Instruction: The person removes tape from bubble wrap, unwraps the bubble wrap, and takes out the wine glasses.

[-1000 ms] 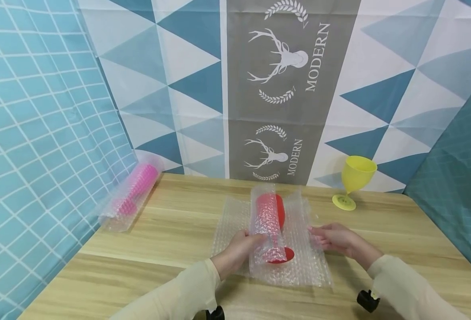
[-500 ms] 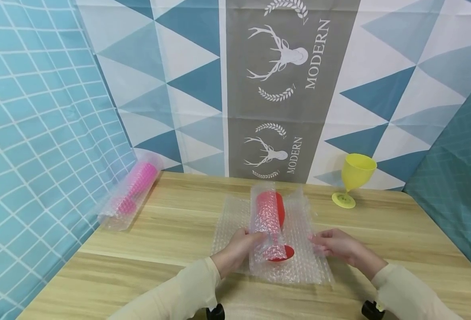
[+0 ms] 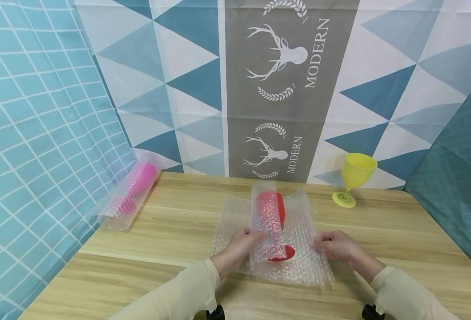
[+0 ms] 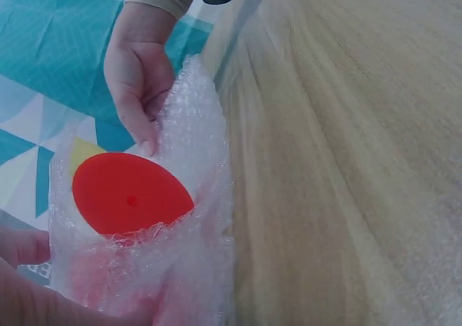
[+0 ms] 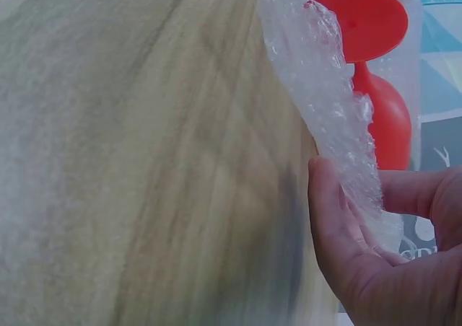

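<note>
A red plastic goblet (image 3: 282,210) lies on its side on a sheet of bubble wrap (image 3: 299,271), its round foot (image 4: 130,192) toward me. The wrap's left flap is folded over part of the goblet, leaving its right side and part of the foot bare. My left hand (image 3: 239,249) grips the folded wrap and goblet from the left, thumb on top; its other fingers are mostly hidden in the head view. On the other side my right hand (image 3: 341,250) pinches the wrap's right edge between thumb and fingers, as the right wrist view shows, with that edge raised.
A yellow goblet (image 3: 357,171) stands upright at the back right. At the back left lies a pink goblet (image 3: 141,180) rolled in bubble wrap, against the blue checked cloth (image 3: 39,133). Patterned cloth (image 3: 195,89) hangs behind the wooden table (image 3: 171,213).
My right hand has shifted slightly toward me and to the right along the wrap's edge. The left hand and the red goblet have hardly moved.
</note>
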Demonstrator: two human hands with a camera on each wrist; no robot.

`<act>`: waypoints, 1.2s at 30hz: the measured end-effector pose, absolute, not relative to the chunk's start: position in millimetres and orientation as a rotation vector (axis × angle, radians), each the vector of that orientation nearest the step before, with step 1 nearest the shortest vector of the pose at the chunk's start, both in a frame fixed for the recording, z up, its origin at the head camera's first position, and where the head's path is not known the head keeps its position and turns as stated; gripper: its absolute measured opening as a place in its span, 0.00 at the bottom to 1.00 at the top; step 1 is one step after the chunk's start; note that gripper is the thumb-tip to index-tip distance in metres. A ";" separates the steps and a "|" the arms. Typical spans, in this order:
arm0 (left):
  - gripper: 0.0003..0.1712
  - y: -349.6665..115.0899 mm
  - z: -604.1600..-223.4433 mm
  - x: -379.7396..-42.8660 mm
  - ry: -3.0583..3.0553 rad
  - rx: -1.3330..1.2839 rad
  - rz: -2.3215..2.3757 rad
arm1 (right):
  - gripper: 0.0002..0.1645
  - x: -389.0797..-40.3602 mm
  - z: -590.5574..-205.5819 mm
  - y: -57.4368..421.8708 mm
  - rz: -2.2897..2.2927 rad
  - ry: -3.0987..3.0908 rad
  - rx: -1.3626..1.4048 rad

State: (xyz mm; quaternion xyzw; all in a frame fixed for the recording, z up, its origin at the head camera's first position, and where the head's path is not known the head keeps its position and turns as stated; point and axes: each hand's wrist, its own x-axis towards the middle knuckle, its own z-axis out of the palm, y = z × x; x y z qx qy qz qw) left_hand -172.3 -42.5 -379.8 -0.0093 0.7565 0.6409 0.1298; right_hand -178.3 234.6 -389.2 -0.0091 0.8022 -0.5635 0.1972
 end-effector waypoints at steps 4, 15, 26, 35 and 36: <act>0.33 -39.3 -376.6 -172.3 2.278 -0.029 1.842 | 0.09 -178.4 -392.8 235.9 -1.584 2.240 -0.037; 0.41 -29.7 -369.1 -174.9 2.516 0.043 1.821 | 0.07 -179.3 -395.9 239.7 -1.588 2.235 -0.047; 0.46 -27.9 -363.3 -171.4 2.657 0.074 1.682 | 0.09 -179.3 -396.1 238.1 -1.604 2.219 -0.050; 0.45 -35.4 -362.9 -170.7 2.697 0.137 1.626 | 0.09 -178.7 -396.6 238.1 -1.595 2.228 -0.032; 0.44 -37.1 -363.4 -171.0 2.690 0.138 1.635 | 0.09 -178.8 -396.9 238.2 -1.594 2.226 -0.035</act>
